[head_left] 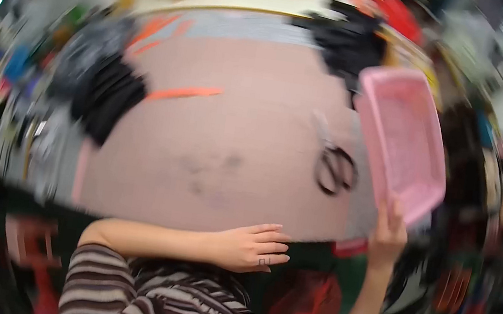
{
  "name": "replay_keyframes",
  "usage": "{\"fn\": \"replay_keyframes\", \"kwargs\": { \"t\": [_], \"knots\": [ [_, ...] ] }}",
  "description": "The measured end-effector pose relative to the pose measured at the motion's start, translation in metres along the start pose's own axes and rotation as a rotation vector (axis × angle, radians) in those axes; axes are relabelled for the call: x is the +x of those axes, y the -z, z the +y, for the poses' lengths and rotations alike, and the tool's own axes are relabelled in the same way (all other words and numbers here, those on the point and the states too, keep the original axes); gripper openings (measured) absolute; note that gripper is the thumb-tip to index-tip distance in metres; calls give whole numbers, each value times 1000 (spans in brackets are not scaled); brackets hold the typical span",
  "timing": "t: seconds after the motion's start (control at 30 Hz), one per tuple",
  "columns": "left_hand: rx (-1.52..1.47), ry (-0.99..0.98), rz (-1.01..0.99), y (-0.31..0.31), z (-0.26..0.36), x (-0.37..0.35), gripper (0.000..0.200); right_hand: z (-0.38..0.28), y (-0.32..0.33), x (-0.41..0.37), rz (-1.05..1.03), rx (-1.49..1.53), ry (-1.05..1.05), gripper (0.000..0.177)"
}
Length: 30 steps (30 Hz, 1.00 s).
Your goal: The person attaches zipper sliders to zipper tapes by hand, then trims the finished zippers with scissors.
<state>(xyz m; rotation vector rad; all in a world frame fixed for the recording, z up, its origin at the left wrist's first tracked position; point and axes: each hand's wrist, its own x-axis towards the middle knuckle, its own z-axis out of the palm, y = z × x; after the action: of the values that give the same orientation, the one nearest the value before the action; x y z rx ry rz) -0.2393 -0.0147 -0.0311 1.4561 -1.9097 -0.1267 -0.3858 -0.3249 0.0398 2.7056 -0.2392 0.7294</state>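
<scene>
A pink plastic basket [412,138] is tilted at the right side of the table, its inside showing. My right hand [388,234] grips its near edge, fingers closed on the rim. My left hand [251,247] lies in front of my body at the table's near edge, fingers apart, holding nothing. Black-handled scissors [336,170] rest on the pinkish table [247,143], just left of the basket.
Folded black fabric [106,95] is at the table's left, with an orange strip [186,93] beside it. More orange strips [153,31] lie at the back left. Black cloth [351,42] is piled at the back right. Below the table is a red bag-like thing [305,299].
</scene>
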Motion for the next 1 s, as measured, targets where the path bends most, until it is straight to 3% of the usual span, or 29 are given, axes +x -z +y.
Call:
{"fn": "replay_keyframes", "kwargs": {
  "t": [0.03,0.07,0.13,0.2,0.3,0.33,0.43,0.5,0.57,0.63,0.7,0.73,0.77,0.8,0.83,0.87,0.9,0.93,1.0],
  "knots": [
    [54,107,76,14,6,-26,42,5,-27,3,27,54,49,44],
    [109,208,151,26,14,-54,42,2,-35,7,-135,85,-6,47],
    [228,420,333,44,34,-101,36,15,-44,5,-148,43,36,36],
    [356,674,489,57,61,-137,38,-8,-30,24,121,0,103,33],
    [452,927,709,30,86,-175,41,-50,-30,43,-69,228,209,37],
    [472,994,781,21,94,-186,42,-55,-41,50,-133,266,144,38],
    [694,1027,614,4,120,-211,45,-23,-98,54,-355,309,30,39],
    [544,1220,876,-24,139,-231,43,4,-133,65,-505,246,14,40],
    [442,1530,1111,-54,165,-257,39,-46,-88,92,-569,617,-163,25],
    [196,1842,1333,-90,183,-299,29,-47,-89,100,-561,569,-196,17],
    [-199,1939,1807,-177,188,-363,42,-45,-99,113,-604,401,-220,14],
    [-518,1866,2049,-232,193,-397,42,-59,-77,116,-586,492,-118,19],
    [-735,1996,2036,-240,217,-409,41,-73,-68,120,-535,413,-101,21],
    [-822,2109,1910,-315,227,-445,40,-84,-58,123,-536,440,-109,16],
    [-499,2473,1447,-357,243,-457,40,-94,-45,122,-537,461,-125,15],
    [-569,2633,1199,-344,268,-454,39,-108,-34,119,-533,483,-144,20],
    [-559,2679,1054,-388,279,-462,38,-127,-28,112,-451,484,-33,23],
    [-678,2636,825,-470,283,-486,40,-148,-25,102,-372,483,86,27],
    [-806,2689,937,-479,295,-485,40,-205,-2,92,-331,444,255,27]
  ]
}}
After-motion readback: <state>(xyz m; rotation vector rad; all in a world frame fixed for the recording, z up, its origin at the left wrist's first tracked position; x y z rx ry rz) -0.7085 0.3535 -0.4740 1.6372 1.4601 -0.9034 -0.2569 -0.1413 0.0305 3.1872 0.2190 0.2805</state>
